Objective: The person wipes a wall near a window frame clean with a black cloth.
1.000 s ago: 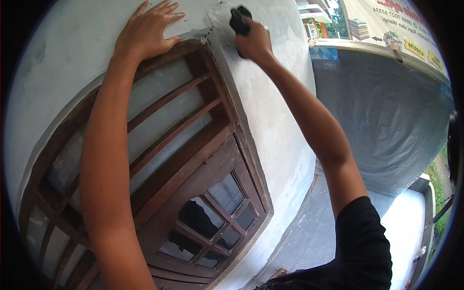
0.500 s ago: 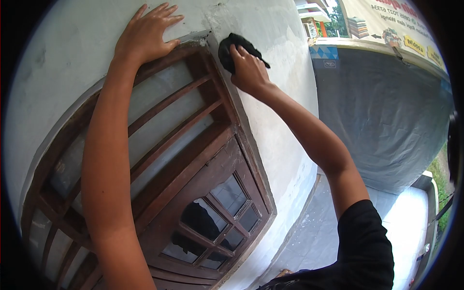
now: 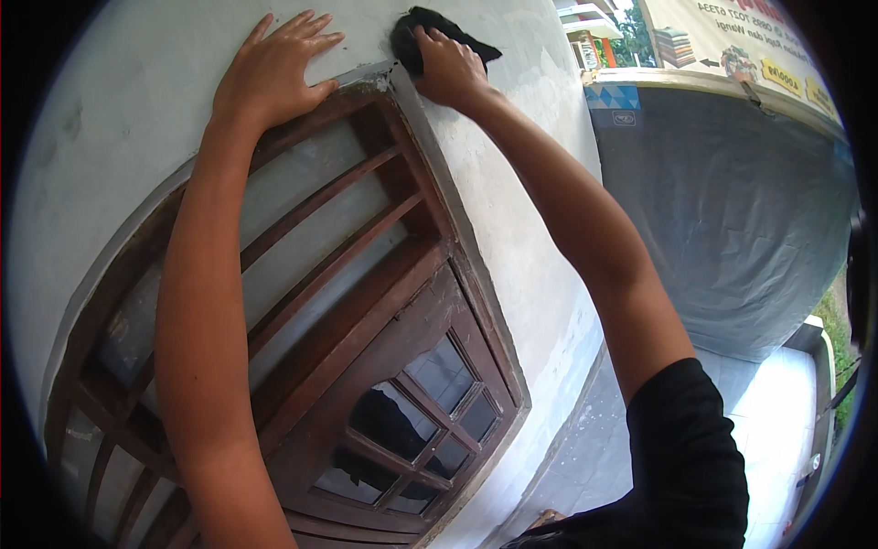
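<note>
The right hand (image 3: pixel 448 69) grasps a black cloth (image 3: pixel 404 48) against the patchy wall (image 3: pixel 137 101); the left hand (image 3: pixel 274 73), unclenched, holds nothing — how much surface is finished, I cannot tell.

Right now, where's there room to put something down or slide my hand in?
The bright floor between the grey sheet and black sleeve looks free. For a hand, try the bare wall between the door frame and right forearm. It's crowded at the frame's top corner: left hand one side, right hand with black cloth the other.
</note>
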Action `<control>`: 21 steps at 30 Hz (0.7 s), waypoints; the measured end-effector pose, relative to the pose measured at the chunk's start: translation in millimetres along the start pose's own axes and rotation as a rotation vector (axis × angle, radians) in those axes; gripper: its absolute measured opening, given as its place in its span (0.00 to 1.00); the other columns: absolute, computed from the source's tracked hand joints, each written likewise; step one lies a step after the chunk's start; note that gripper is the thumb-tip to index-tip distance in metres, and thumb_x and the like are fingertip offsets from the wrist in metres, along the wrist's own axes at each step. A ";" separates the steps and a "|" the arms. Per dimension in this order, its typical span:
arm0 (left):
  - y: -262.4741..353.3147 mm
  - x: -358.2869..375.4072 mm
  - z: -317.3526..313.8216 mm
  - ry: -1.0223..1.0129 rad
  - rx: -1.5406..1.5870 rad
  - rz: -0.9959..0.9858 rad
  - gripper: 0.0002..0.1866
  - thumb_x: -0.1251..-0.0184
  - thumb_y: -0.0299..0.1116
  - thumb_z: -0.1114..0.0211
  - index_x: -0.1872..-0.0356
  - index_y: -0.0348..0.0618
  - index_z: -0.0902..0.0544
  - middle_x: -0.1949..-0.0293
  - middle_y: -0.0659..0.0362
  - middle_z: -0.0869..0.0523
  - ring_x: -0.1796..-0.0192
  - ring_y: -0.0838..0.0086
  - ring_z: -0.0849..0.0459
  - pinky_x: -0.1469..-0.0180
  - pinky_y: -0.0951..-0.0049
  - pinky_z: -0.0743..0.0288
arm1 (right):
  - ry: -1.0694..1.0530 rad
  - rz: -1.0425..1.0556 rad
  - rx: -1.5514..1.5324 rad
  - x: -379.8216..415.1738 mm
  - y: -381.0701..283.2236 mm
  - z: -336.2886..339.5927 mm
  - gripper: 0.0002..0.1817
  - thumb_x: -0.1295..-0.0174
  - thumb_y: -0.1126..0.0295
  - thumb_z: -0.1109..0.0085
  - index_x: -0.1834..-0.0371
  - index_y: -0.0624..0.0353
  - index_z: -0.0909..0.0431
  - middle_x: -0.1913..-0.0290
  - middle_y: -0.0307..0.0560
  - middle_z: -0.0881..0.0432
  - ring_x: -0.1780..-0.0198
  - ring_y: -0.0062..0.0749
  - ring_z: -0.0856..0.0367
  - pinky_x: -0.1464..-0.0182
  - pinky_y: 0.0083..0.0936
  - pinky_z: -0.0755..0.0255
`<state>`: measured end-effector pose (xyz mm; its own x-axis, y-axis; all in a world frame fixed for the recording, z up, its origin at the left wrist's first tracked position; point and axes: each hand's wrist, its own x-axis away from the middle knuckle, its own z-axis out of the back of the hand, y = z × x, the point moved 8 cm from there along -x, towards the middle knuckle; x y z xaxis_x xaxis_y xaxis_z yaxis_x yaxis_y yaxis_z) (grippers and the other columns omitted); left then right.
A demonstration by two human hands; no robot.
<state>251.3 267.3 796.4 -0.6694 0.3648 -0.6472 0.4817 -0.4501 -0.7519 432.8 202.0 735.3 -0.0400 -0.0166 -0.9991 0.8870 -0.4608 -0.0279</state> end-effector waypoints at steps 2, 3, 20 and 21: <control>0.1 -0.8 0.3 -0.005 -0.005 0.004 0.34 0.35 0.49 0.28 0.26 0.66 0.23 0.20 0.71 0.30 0.18 0.76 0.37 0.12 0.57 0.52 | -0.094 -0.011 -0.009 22.0 -4.1 2.3 0.31 0.47 0.70 0.30 0.39 0.68 0.28 0.47 0.63 0.17 0.48 0.59 0.12 0.49 0.49 0.15; 0.6 -1.1 0.8 -0.001 -0.002 0.006 0.34 0.35 0.49 0.28 0.26 0.66 0.23 0.20 0.71 0.30 0.18 0.76 0.37 0.12 0.57 0.52 | -0.123 -0.011 -0.019 35.5 -5.7 2.2 0.30 0.47 0.73 0.33 0.39 0.69 0.28 0.49 0.64 0.17 0.50 0.59 0.12 0.50 0.49 0.15; 0.8 -0.4 1.1 0.006 -0.016 -0.004 0.33 0.35 0.50 0.29 0.26 0.67 0.23 0.21 0.69 0.30 0.18 0.75 0.36 0.12 0.58 0.52 | -0.059 -0.040 -0.028 -20.6 1.9 -1.5 0.29 0.47 0.71 0.34 0.39 0.64 0.24 0.45 0.61 0.16 0.44 0.61 0.13 0.44 0.48 0.17; -0.8 -0.9 0.1 0.002 -0.015 -0.003 0.33 0.35 0.50 0.29 0.26 0.67 0.23 0.21 0.69 0.30 0.18 0.75 0.36 0.12 0.58 0.52 | 0.002 -0.005 -0.032 -11.1 -3.8 1.0 0.28 0.47 0.72 0.34 0.40 0.67 0.25 0.48 0.63 0.16 0.48 0.61 0.12 0.47 0.48 0.16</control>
<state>251.5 267.2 797.6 -0.6695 0.3677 -0.6454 0.4884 -0.4367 -0.7555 429.4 203.1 746.5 -0.0436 -0.0122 -0.9990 0.9011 -0.4322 -0.0340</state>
